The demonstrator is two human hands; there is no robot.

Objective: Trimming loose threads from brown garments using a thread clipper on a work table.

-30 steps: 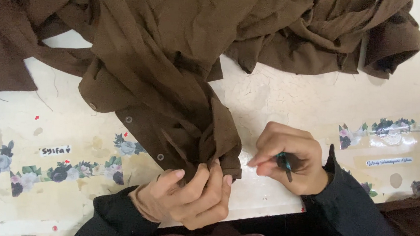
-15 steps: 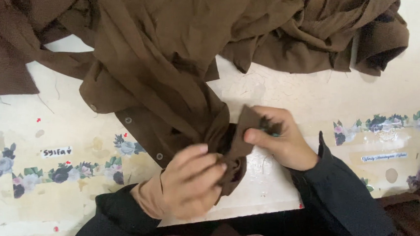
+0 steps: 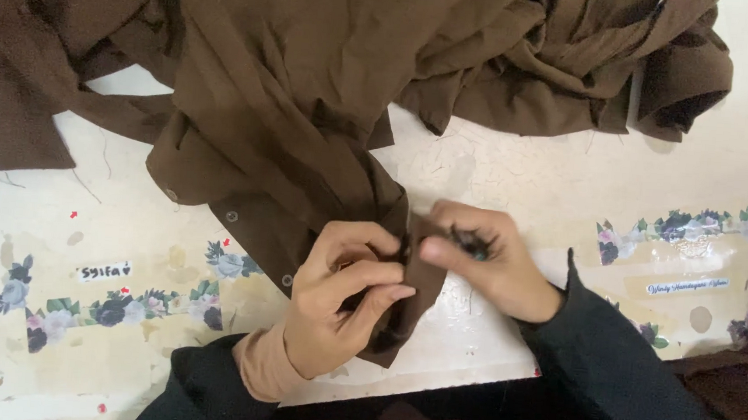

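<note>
**Garment edge pinched between both hands: slip and snag risks noted**

At the time of inspection, the left hand [image 3: 337, 299] was clenched on the near edge of a brown buttoned garment [image 3: 311, 109], fingers curled over the fold and thumb pressing beneath. The right hand [image 3: 484, 266] met it from the right, fingertips pinching the same edge while also grasping a small dark tool [image 3: 470, 240]; its kind could not be told, as the fingers hid most of it. The held edge lay at the near middle of the white table [image 3: 517, 176], just beside the table's near rim. The rest of the garment was heaped across the far side, with a row of small buttons [image 3: 231, 216] running along the placket to the left of the hands.

Risks, as judged:

- The heaped bulk lay far from the grip. Its weight could drag the edge out of the pinch if either hand relaxed.
- The two sets of fingertips were touching. A pointed or bladed tool worked that close could nick a finger or cut cloth beyond the intended spot.
- Loose folds lay just beside the hands and could be caught under the tool.
- Floral stickers [image 3: 112, 310] covered the table's near left; none touched the cloth.
</note>
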